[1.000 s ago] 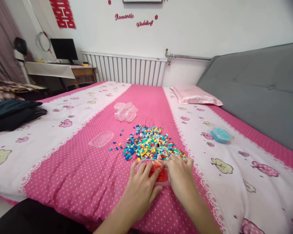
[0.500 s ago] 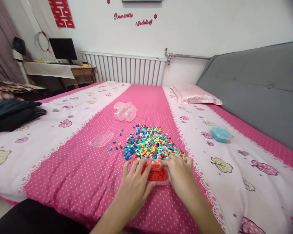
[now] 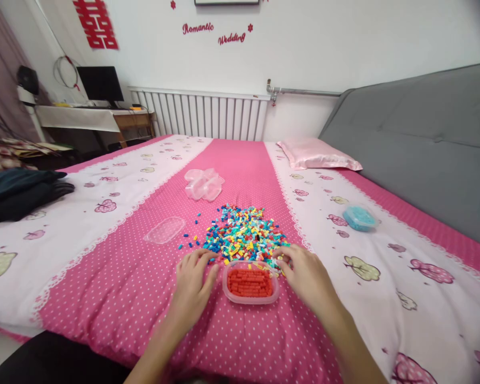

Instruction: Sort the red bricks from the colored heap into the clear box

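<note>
A clear pinkish plastic box [image 3: 226, 293], filled with neat rows of red building bricks [image 3: 249, 282], stands between my hands on the bed. Just behind it spreads a loose pile of small multicoloured bricks [image 3: 244, 233]. To the left of the box, my left hand [image 3: 192, 282] has its thumb apart from its bent fingers, the fingertips at the pile's near left edge. My right hand [image 3: 306, 272] is on the other side, fingers loosely curved and apart over the pile's right edge. Neither hand touches the box, and I see nothing held.
A clear lid [image 3: 166, 230] lies left of the pile, with stacked clear containers [image 3: 204, 184] farther back. On the right is a box of light blue bricks [image 3: 360, 218]. A pink pillow [image 3: 318, 153] rests by the grey headboard [image 3: 420, 122]; dark clothing [image 3: 24, 194] lies at the left.
Both hands have let go of the box and moved apart, the left one leftward and the right one rightward. The red bricks now show fully.
</note>
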Demonstrator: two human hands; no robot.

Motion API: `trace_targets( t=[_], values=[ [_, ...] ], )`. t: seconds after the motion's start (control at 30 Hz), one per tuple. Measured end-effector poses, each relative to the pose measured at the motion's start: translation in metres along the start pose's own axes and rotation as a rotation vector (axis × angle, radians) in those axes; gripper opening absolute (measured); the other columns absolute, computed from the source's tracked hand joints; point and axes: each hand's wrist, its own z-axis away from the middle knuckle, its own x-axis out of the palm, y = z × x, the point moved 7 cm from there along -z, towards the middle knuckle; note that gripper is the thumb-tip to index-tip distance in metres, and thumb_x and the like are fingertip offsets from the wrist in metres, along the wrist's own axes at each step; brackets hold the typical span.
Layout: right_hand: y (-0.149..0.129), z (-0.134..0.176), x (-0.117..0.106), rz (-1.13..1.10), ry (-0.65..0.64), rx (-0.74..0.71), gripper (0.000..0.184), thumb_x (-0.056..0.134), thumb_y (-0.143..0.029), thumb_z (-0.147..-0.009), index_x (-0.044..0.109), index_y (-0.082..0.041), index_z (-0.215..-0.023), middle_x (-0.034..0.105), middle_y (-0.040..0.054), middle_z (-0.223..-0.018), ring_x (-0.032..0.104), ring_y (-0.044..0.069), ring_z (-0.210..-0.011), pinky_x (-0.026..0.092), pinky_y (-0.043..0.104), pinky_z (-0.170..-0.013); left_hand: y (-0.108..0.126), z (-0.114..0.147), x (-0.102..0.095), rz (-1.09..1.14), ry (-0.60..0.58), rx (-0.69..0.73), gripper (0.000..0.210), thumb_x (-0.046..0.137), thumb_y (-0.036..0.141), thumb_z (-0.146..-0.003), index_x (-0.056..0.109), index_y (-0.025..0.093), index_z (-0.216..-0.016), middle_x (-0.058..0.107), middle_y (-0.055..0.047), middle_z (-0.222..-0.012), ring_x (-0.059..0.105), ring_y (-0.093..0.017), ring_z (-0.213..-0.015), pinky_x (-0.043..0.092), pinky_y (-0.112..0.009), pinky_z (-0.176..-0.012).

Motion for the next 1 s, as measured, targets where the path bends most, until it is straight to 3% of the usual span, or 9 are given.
trace_targets(
  t=[0.13, 0.3, 0.4, 0.6, 0.77, 1.0],
  values=[
    [0.018, -0.007, 0.011, -0.001, 0.079, 0.064, 0.023, 0.058, -0.016, -0.091, 0.077, -0.026, -0.100, 0.072, 0.0010, -0.087, 0.067, 0.019, -0.084, 0.034, 0.031, -0.078, -0.025, -0.008, 0.005, -0.019, 0.093, -0.062, 0.031, 0.042, 0.038, -0.102, 0.066, 0.021, -0.112, 0.066, -0.009, -0.117, 0.058, -0.027, -0.114, 0.044, -0.051, -0.103],
    [0.038, -0.013, 0.018, 0.077, 0.312, 0.104, 0.027, 0.051, -0.019, -0.093, 0.075, -0.023, -0.104, 0.073, 0.0035, -0.089, 0.066, 0.021, -0.091, 0.026, 0.039, -0.088, -0.037, -0.030, 0.012, -0.053, 0.146, -0.086, 0.035, 0.041, 0.032, -0.102, 0.057, 0.017, -0.130, 0.065, -0.012, -0.121, 0.058, -0.026, -0.115, 0.046, -0.048, -0.101],
    [0.047, -0.014, 0.029, 0.098, 0.433, 0.077, 0.031, 0.046, -0.022, -0.096, 0.075, -0.021, -0.106, 0.074, 0.0059, -0.092, 0.065, 0.022, -0.093, 0.023, 0.041, -0.093, -0.034, -0.056, 0.020, -0.092, 0.107, -0.065, 0.032, 0.043, 0.030, -0.103, 0.061, 0.019, -0.128, 0.065, -0.010, -0.123, 0.057, -0.024, -0.117, 0.045, -0.044, -0.103],
    [0.065, -0.013, 0.046, 0.064, 0.662, 0.040, 0.031, 0.044, -0.028, -0.095, 0.075, -0.022, -0.098, 0.076, 0.0053, -0.089, 0.065, 0.021, -0.084, 0.023, 0.041, -0.091, -0.043, -0.112, 0.035, -0.253, 0.007, -0.090, 0.022, 0.055, 0.022, -0.098, 0.074, 0.022, -0.109, 0.063, -0.010, -0.123, 0.054, -0.029, -0.122, 0.044, -0.049, -0.104],
    [0.061, -0.015, 0.053, 0.050, 0.635, -0.017, 0.031, 0.043, -0.027, -0.098, 0.073, -0.023, -0.099, 0.076, 0.0035, -0.088, 0.066, 0.021, -0.084, 0.024, 0.041, -0.090, -0.047, -0.137, 0.046, -0.374, -0.121, -0.044, 0.030, 0.062, 0.034, -0.098, 0.064, 0.018, -0.123, 0.063, -0.009, -0.130, 0.062, -0.024, -0.117, 0.053, -0.049, -0.102],
    [0.060, -0.016, 0.053, 0.035, 0.622, -0.018, 0.028, 0.045, -0.024, -0.097, 0.073, -0.024, -0.102, 0.076, 0.0031, -0.090, 0.066, 0.021, -0.087, 0.024, 0.041, -0.092, -0.037, -0.145, 0.067, -0.462, -0.227, -0.013, 0.036, 0.062, 0.038, -0.099, 0.061, 0.017, -0.128, 0.063, -0.010, -0.130, 0.065, -0.023, -0.112, 0.057, -0.046, -0.095]
  ],
)
